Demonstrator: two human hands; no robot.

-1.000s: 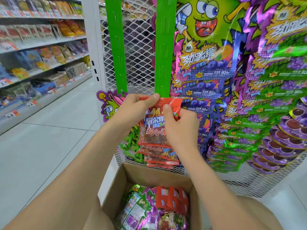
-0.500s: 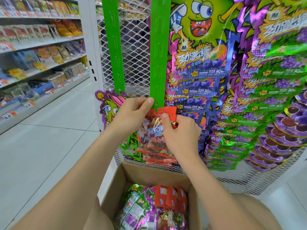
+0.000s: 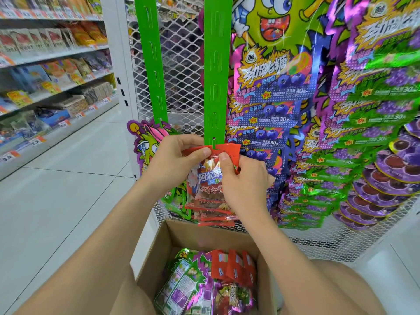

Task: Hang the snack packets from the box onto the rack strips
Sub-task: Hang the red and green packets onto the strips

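A red snack packet (image 3: 210, 176) sits against the lower end of the middle green rack strip (image 3: 217, 71). My left hand (image 3: 175, 160) pinches its red top edge on the left. My right hand (image 3: 243, 180) pinches the top on the right, covering part of the packet. Several more red packets (image 3: 211, 211) hang stacked below it on the same strip. A second green strip (image 3: 154, 64) hangs to the left. The open cardboard box (image 3: 181, 239) below holds red packets (image 3: 234, 267) and purple-green ones (image 3: 186, 283).
Purple, blue and green candy packets (image 3: 341, 123) fill the strips on the white mesh rack (image 3: 181, 71) to the right. A store shelf (image 3: 52, 71) with goods runs along the left. White floor tiles (image 3: 56, 189) lie between shelf and rack.
Both hands have carried the red packet's top up to the slot at the bottom of the middle green strip, and the view has moved closer to the rack.
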